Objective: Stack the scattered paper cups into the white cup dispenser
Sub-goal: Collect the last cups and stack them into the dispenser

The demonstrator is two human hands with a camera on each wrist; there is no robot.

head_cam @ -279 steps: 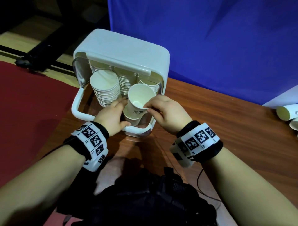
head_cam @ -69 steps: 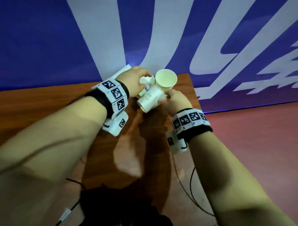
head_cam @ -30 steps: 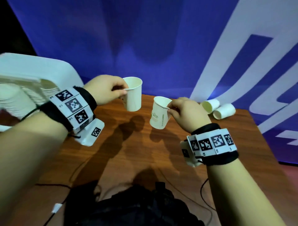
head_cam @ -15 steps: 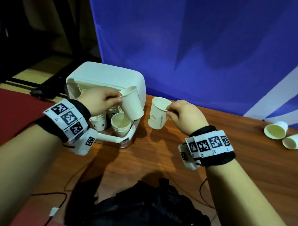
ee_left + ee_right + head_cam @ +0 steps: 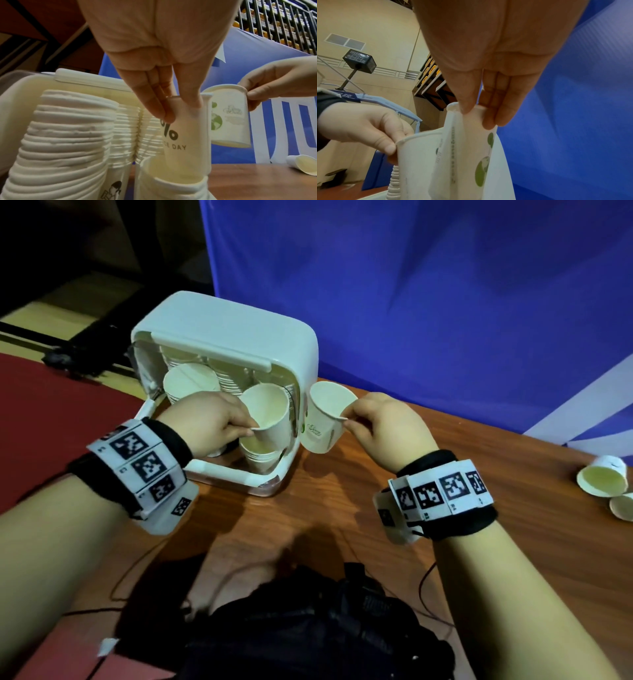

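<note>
Wooden table (image 5: 342, 508), left hand (image 5: 205, 422) pinching cup (image 5: 270, 419) over dispenser (image 5: 222, 337) stack, right hand (image 5: 383, 422) pinching another (alongside).

The left hand (image 5: 209, 422) hides the front-left cups in the white cup dispenser (image 5: 226, 337), so I cannot count that stack. Its cup (image 5: 270, 419) covers most of the short stack (image 5: 262, 455) beneath; whether the two touch is unclear. On the table's right end, one scattered cup (image 5: 621, 506) is cut off by the head view's edge. In the right wrist view the small print on the right hand's cup (image 5: 471, 155) is too blurred to read.
</note>
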